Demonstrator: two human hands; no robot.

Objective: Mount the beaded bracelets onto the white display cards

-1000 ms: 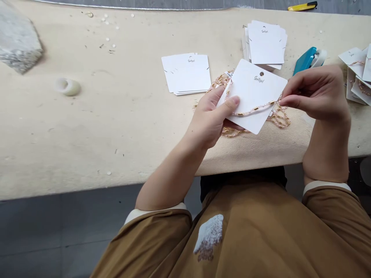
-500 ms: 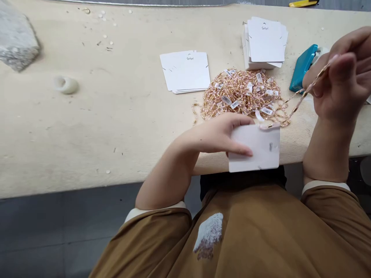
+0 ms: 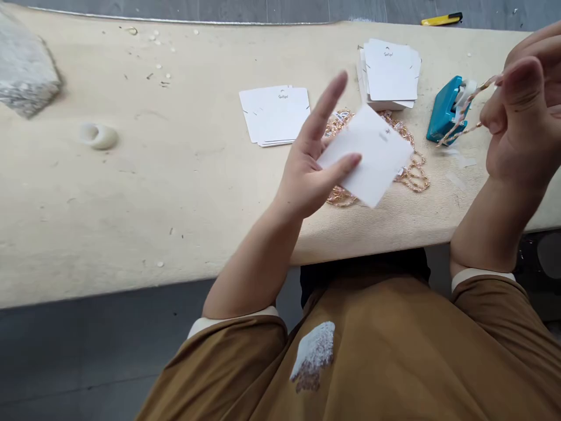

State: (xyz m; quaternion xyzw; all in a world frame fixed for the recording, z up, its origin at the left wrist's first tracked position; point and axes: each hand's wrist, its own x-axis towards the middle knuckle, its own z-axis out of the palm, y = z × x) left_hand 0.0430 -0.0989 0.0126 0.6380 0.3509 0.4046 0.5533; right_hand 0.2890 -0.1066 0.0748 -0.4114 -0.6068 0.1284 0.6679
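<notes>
cream padded workbench top [image 3: 175,193] runs across the view, and everything on it is placed around a teal stapler [image 3: 443,110] near its right end. left of that stapler, a tangled heap of pink-and-gold beaded chains [image 3: 414,175] with small white tags lies partly beneath a square white card [image 3: 366,155]. the left hand [image 3: 304,169] grasps this card above the heap, with the thumb pressed on its face and the forefinger lifted, blurred by motion. the right hand [image 3: 521,111] is just right of the stapler, its thumb and fingers closed on a single pink-and-gold beaded strand [image 3: 467,111] that trails down toward the stapler. farther left of the stapler lie a tall stack of white printed cards [image 3: 390,70] and a lower stack of white printed cards [image 3: 274,114]. as things lie, the heap is large and many cards are unused; blur hides whether the held card carries anything.
</notes>
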